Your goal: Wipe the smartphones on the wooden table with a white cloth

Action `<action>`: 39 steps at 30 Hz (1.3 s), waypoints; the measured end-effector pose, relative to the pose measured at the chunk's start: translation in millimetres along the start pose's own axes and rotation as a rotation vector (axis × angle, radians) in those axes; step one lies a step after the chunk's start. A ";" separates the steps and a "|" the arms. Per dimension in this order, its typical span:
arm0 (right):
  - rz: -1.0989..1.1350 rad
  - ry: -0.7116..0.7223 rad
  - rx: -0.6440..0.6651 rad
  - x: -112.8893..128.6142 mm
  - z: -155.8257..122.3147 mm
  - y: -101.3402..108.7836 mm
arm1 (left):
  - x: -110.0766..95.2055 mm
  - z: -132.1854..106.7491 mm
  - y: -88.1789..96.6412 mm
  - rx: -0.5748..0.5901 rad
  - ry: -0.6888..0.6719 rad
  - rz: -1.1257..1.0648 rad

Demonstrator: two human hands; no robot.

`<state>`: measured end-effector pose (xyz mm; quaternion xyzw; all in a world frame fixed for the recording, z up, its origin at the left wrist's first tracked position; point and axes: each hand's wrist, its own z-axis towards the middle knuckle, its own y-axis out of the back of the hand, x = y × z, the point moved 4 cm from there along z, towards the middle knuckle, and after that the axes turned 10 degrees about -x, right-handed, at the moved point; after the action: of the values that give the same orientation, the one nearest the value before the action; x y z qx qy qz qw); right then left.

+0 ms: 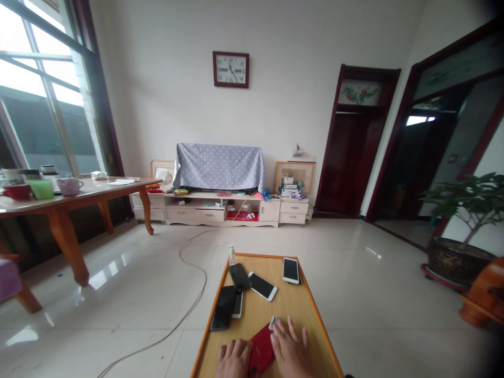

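A red phone (260,350) lies on the near end of a low wooden table (303,310). My left hand (233,358) rests at its left edge with the fingers curled against it. My right hand (290,347) lies on the phone's right side, fingers stretched flat, with a small pale cloth (272,322) under the fingertips. Further up the table lie several other phones: a black one (223,307), a white-edged one (237,304) partly under it, another black one (239,275), and two white ones (262,286) (290,270). A small bottle (232,255) stands at the far left corner.
A cable (185,310) snakes over the tiled floor left of the table. A long wooden table (59,202) with cups stands at the left by the window. A cloth-covered TV on a low cabinet (220,210) is at the far wall. A potted plant (460,252) stands at the right.
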<state>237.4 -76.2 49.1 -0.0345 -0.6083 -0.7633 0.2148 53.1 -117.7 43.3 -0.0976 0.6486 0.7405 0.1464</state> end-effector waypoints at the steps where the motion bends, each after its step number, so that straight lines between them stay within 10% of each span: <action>1: 0.004 -0.008 0.020 4.0 -2.0 5.6 | -3.0 -1.6 3.5 -0.016 -0.003 -0.002; 7: 0.163 0.214 0.179 31.4 -27.2 9.2 | -22.9 -9.0 25.4 -0.096 -0.043 -0.026; 14: -0.025 -0.111 0.115 -5.7 -4.3 15.0 | -29.4 -4.3 28.5 -0.122 -0.062 -0.002; 20: 0.146 0.190 0.204 21.6 -21.9 5.9 | -26.9 -1.0 24.1 -0.138 -0.086 -0.035; 26: -0.030 -0.105 0.127 -7.0 6.9 11.5 | -27.3 1.2 23.3 -0.133 -0.086 -0.026; 32: 0.107 0.196 0.213 21.5 -14.7 1.2 | -24.2 2.4 20.1 -0.130 -0.096 -0.033; 39: -0.044 -0.055 0.163 -9.5 12.1 7.2 | -23.8 2.8 23.7 -0.117 -0.072 -0.005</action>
<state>246.1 -63.4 55.8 -0.0242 -0.6748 -0.7145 0.1833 67.4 -119.8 73.8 -0.0809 0.5984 0.7797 0.1656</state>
